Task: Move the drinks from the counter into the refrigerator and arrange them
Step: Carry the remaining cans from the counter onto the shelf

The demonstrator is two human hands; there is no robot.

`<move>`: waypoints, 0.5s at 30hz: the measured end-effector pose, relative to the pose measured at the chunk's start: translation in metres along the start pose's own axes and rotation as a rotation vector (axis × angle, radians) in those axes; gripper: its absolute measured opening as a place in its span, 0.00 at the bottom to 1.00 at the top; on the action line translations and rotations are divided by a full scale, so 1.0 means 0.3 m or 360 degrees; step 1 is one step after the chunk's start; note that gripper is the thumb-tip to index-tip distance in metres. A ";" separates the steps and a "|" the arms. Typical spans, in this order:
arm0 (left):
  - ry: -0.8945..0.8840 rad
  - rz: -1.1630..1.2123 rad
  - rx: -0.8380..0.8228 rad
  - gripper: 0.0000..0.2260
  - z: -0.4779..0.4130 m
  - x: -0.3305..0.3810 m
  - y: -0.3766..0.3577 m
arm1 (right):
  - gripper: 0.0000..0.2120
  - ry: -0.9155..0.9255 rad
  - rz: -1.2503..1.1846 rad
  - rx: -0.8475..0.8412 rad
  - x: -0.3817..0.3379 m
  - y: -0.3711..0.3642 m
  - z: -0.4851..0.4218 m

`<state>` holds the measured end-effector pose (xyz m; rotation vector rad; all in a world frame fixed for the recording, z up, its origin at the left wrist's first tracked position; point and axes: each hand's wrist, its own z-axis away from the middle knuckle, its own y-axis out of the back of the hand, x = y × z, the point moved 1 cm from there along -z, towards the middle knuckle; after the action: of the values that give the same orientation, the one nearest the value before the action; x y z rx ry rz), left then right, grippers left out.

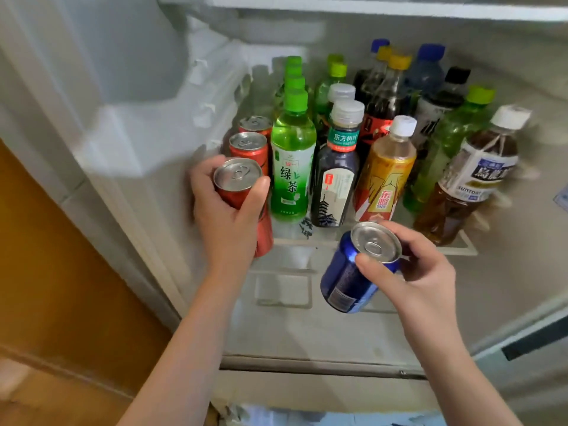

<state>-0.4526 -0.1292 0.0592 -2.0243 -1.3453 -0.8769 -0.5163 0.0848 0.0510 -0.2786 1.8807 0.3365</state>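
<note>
Lots of drinks already stand on the clear fridge shelf (461, 249) — two to go: left hand (229, 215) holds a round red metal can (238, 187), right hand (413, 265) holds a round blue metal can (349, 279).

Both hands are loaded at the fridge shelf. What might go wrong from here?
The right hand pinches the tilted blue can near its rim, short of the shelf: it may slip. Bottles fill the front row; pushing it in could topple the yellow bottle. The red can in the left hand is at the shelf's front lip and might tip out.
</note>
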 end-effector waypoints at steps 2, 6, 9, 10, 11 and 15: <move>0.0008 -0.0021 0.0047 0.21 -0.015 -0.012 -0.026 | 0.21 -0.0002 -0.0023 -0.0006 -0.006 -0.015 -0.032; 0.0017 -0.0140 0.0121 0.20 -0.048 -0.062 -0.063 | 0.22 0.0007 -0.0045 -0.0024 -0.022 -0.031 -0.082; -0.0013 -0.0186 0.0180 0.20 -0.057 -0.085 -0.088 | 0.23 0.0016 -0.0050 -0.0023 -0.022 -0.030 -0.101; -0.0045 -0.0178 0.0202 0.20 -0.058 -0.091 -0.095 | 0.23 0.0016 -0.0056 -0.0015 -0.021 -0.032 -0.104; -0.0112 -0.0175 0.0225 0.21 -0.059 -0.102 -0.101 | 0.22 0.0016 -0.0059 -0.0010 -0.020 -0.035 -0.107; -0.0407 -0.0234 0.0222 0.26 -0.032 -0.168 -0.127 | 0.22 0.0021 -0.0037 -0.0019 -0.009 -0.041 -0.110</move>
<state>-0.5047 -0.1521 0.0300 -1.9987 -1.6639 -0.5800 -0.5402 0.0615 0.0627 -0.3113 1.8874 0.3312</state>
